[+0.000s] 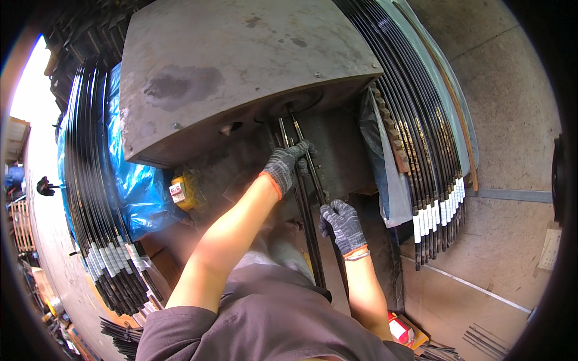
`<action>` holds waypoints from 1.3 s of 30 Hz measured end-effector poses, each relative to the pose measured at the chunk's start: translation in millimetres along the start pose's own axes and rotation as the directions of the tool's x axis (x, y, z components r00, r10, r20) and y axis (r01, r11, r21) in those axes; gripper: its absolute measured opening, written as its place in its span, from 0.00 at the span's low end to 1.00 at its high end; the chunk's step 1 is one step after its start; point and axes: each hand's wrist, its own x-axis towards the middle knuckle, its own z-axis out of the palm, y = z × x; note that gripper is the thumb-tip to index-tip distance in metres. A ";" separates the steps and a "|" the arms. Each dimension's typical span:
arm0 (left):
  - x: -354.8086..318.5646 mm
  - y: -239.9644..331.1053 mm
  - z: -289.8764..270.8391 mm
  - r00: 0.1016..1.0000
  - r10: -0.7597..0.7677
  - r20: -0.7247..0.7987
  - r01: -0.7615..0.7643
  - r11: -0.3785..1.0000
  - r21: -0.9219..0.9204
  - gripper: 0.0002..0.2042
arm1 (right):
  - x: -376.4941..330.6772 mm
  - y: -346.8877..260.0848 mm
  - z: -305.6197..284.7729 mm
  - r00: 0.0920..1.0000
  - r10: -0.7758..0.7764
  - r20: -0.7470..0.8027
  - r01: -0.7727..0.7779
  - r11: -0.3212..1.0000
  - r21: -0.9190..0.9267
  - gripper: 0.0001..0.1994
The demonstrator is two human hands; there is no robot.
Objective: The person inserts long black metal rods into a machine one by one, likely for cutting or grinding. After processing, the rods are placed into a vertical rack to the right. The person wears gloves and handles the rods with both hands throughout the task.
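Note:
My left hand (284,163), in a grey knit glove with an orange cuff, is closed around a long black rod (316,178) near its upper end. My right hand (344,227), gloved alike, grips this rod lower down. The rod's bright tip points up to a dark round opening (294,108) under the edge of a grey metal machine housing (241,54). Close beside it on the left runs a second black rod (309,240), with a bare metal tip. Whether my left fingers also hold the second rod cannot be made out.
Black rods with white bands lie in a row on the right (430,156) and on blue plastic sheeting (138,204) at the left (96,180). A toothed strip (390,129) edges the right rack. A yellow box (188,191) sits below the housing, and a red-and-white package (400,331) at lower right.

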 end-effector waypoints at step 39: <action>-2.4 -18.8 13.9 0.977 -0.180 0.118 0.202 0.957 -0.209 0.11 | -7.9 24.7 -4.6 0.993 -0.069 -0.099 0.064 0.997 -0.051 0.06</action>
